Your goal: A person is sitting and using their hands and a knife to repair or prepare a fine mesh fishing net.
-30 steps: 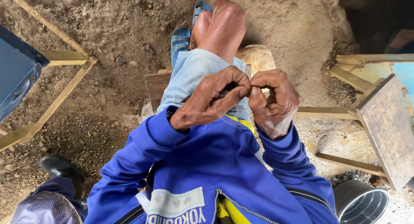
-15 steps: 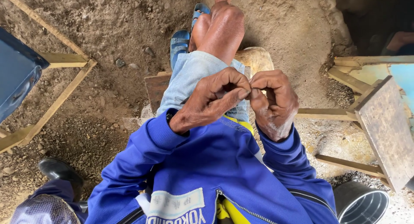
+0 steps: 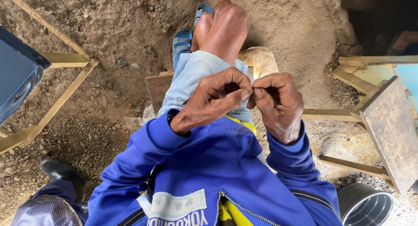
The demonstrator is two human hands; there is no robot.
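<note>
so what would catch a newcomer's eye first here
First the two bare hands meeting at the centre of the head view: the left hand and right hand pinch fingertips together over the lap, on something too small to make out. Next the bright blue jacket filling the lower frame, and beyond the hands a bare knee above a blue sandal on the dirt ground. A metal bucket sits at the lower right.

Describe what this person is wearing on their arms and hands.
Both arms are covered by the bright blue jacket sleeves with ribbed cuffs at the wrists. The left hand and right hand are bare: no gloves or rings. A dark band edge shows at the left cuff.
</note>
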